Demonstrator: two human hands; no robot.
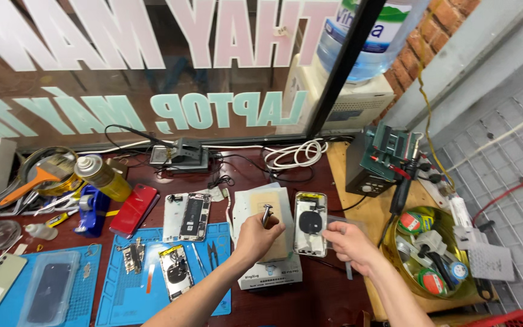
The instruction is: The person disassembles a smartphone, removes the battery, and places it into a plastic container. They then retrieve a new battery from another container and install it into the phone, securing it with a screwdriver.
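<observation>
Hands at mid-bench, head view: left hand [256,236] pinches a small metal part [267,213] upright above a white box [269,274]. Right hand [347,243] grips a clear plastic sheet [341,225] just right of an opened phone shell [310,224], which lies on the box. Left on a blue mat [122,297] lie more phone backs [175,271]; a round tray [408,280] sits far right

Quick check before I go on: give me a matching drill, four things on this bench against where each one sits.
Things:
1. small silver screwdriver
2. red phone
3. opened phone back housing
4. round yellow bowl of tape rolls

Places:
A. far right, on the wooden board
B. in the left hand
C. left of the blue mat
D. just beyond the right hand

Pairs: 1-B, 2-C, 3-D, 4-A
</observation>
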